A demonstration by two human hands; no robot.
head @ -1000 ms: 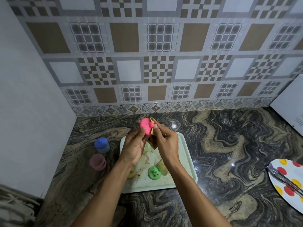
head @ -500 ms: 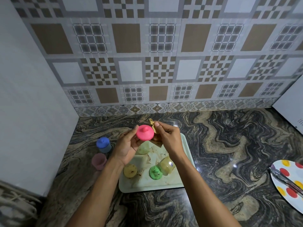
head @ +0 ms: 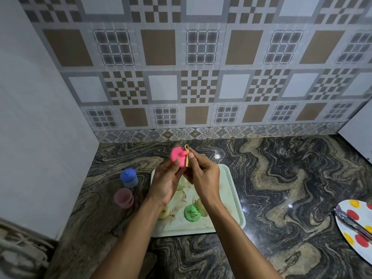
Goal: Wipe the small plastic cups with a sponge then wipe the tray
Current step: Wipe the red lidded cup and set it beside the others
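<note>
Blue cup [head: 128,178] and pink cup [head: 123,200] stand on the counter [head: 100,190], likely set aside as wiped. Left grip [head: 165,182] pinches the pink lid [head: 178,157], held above the tray [head: 227,194] so the right grip [head: 203,178], fingers closed on the folded sponge [head: 187,156], can rub it.

The pink lid [head: 177,157] is turned compared with half a second ago. Then its top faced the camera; now its knob points right, toward the sponge [head: 187,153] lying against its edge. The left hand [head: 165,182] and right hand [head: 204,176] are closer together, and the left wrist now covers part of the yellow lid [head: 164,212].
</note>
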